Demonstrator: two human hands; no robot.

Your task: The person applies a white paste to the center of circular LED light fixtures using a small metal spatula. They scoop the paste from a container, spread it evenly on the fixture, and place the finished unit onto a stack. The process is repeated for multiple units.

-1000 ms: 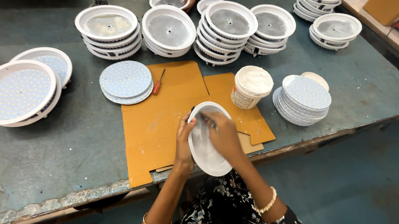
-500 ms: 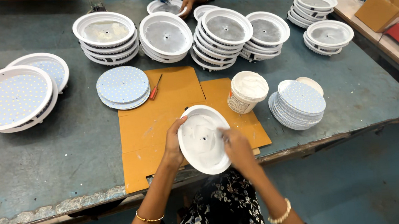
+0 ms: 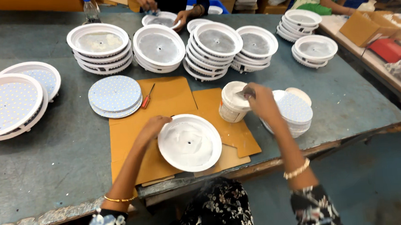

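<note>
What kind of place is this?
Probably a small workshop where round lamps are put together. Stacks of white round housings cover the long worktable, a pile of dotted light discs lies ready, and other people work across it.

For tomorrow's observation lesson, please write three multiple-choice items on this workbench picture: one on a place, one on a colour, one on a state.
1. Where does the red-handled screwdriver lie?
A. on the brown cardboard sheet, beside the stack of dotted discs
B. inside the white tub
C. on the floor

2. What colour is the table top?
A. bright yellow
B. grey-green
C. red

3. What is the right hand doing?
A. resting flat on the floor
B. gripping a bottle
C. reaching over the open white tub

Answers:
1 A: it lies at the edge of the cardboard sheet, next to the stack of dotted discs.
2 B: the bare surface shows grey-green.
3 C: its fingers are at the mouth of the white tub, while the left hand touches the round white housing.
</note>
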